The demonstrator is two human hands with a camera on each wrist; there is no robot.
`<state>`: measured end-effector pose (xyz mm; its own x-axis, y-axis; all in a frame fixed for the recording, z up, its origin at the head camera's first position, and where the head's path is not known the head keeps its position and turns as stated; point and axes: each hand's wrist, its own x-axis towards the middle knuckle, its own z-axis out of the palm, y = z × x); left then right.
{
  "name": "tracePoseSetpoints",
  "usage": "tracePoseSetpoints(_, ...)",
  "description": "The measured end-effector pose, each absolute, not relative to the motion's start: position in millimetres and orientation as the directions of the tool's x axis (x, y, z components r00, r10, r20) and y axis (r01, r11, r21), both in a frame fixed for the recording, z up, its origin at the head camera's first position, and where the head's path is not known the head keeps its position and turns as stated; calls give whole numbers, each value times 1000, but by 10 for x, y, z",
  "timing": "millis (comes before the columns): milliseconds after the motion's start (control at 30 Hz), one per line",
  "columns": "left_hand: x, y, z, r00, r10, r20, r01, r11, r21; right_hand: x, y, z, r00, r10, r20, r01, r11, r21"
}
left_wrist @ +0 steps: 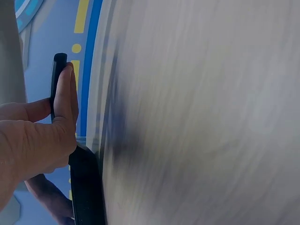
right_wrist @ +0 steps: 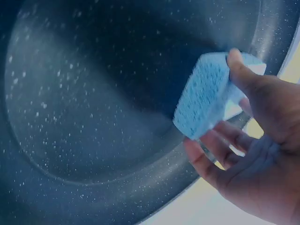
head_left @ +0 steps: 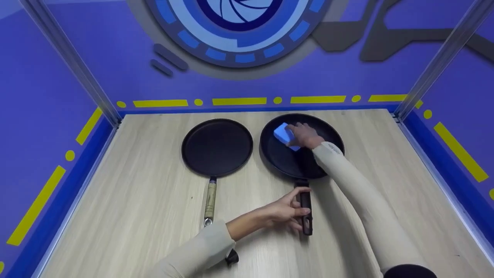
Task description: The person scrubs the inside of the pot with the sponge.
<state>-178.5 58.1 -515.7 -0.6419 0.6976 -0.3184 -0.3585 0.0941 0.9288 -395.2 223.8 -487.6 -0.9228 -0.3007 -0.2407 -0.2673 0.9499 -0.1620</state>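
A black frying pan (head_left: 283, 162) lies at the right of the table in the head view. My left hand (head_left: 283, 211) grips its black handle (head_left: 305, 200), thumb across the near part. In the left wrist view the left hand (left_wrist: 37, 145) holds that handle, with the pan's dark side (left_wrist: 86, 187) beyond it. Over the pan my right hand (head_left: 307, 136) holds a light blue sponge (head_left: 283, 134). The right wrist view shows the sponge (right_wrist: 201, 96) pinched between thumb and fingers of the right hand (right_wrist: 262, 164), close over the speckled pan floor (right_wrist: 70, 117).
A flat black pan (head_left: 217, 146) with a wooden handle (head_left: 210, 200) lies to the left. A small black object (head_left: 232, 257) shows by the left sleeve. Purple-blue walls (head_left: 247, 87) border the wooden table (head_left: 146, 193) at the back and sides.
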Motion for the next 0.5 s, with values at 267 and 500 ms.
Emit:
tracePoseSetpoints(267, -1815, 562, -5167, -638, 693, -337, -366, 112, 924, -3676, 2337, -4847, -831, -501, -242, -474, 865, -166)
tracePoseSetpoints(500, -1815, 586, -5184, -644, 690, -329, -372, 94, 924, -3315, 2454, -4789, -746, -593, -304, -559, 805, -197)
